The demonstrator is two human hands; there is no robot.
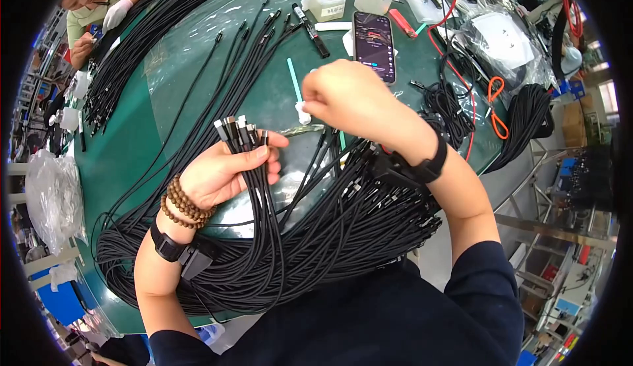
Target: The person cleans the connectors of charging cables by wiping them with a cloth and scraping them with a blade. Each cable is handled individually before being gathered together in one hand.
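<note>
Presently, above the green table, the left hand is part-closed around a bunch of black cables, gripped just below the connectors; a firm hold with tips evened is judged best. Farther right, a teal stick is seen with a white wad at its near end, beside the curled right hand; whether anything is pinched cannot be told.

black cables, green tabletop, brown beaded bracelet, orange cord
</note>
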